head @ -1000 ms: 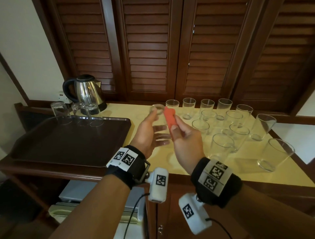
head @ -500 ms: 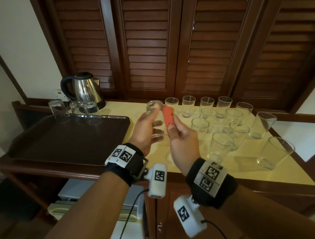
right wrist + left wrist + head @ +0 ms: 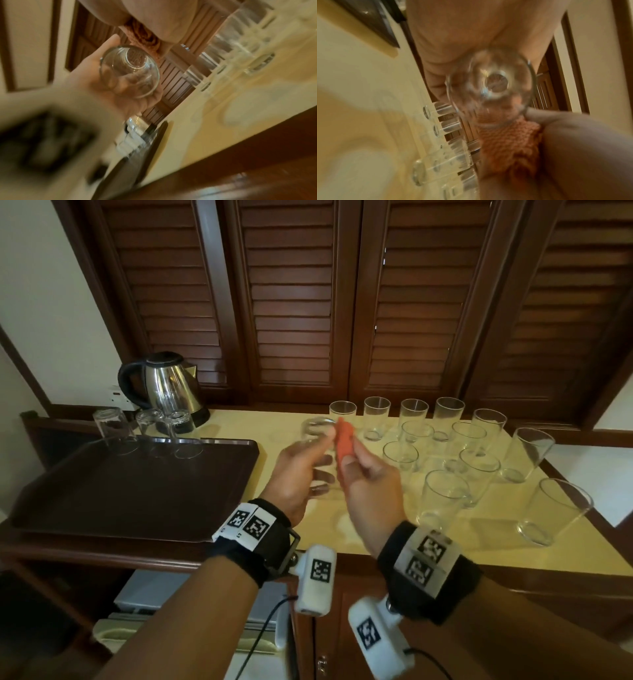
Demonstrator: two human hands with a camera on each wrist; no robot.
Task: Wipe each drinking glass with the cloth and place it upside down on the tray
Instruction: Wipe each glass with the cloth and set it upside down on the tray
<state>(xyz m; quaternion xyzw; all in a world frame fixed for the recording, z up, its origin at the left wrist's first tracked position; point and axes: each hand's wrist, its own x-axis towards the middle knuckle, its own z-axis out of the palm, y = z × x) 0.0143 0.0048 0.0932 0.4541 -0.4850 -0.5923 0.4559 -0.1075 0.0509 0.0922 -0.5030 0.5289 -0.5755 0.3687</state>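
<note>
My left hand (image 3: 301, 470) grips a clear drinking glass (image 3: 317, 440) tilted with its base up and away, above the counter between the tray and the other glasses. The same glass (image 3: 489, 89) fills the left wrist view, and in the right wrist view the glass (image 3: 130, 71) lies in the left palm. My right hand (image 3: 366, 477) pinches an orange cloth (image 3: 344, 440) against the glass's right side; the cloth (image 3: 508, 142) looks knitted. The dark brown tray (image 3: 137, 494) lies at left with three glasses (image 3: 113, 428) upside down along its far edge.
Several upright glasses (image 3: 445, 498) crowd the right half of the yellow countertop (image 3: 342, 529). A steel kettle (image 3: 168, 385) stands behind the tray's far corner. Louvred wooden doors (image 3: 342, 302) rise behind the counter. A white appliance (image 3: 147, 594) sits below the counter.
Both hands have stayed together over the counter, the cloth shifting slightly along the glass. The head view has tipped a little; nothing was let go.
</note>
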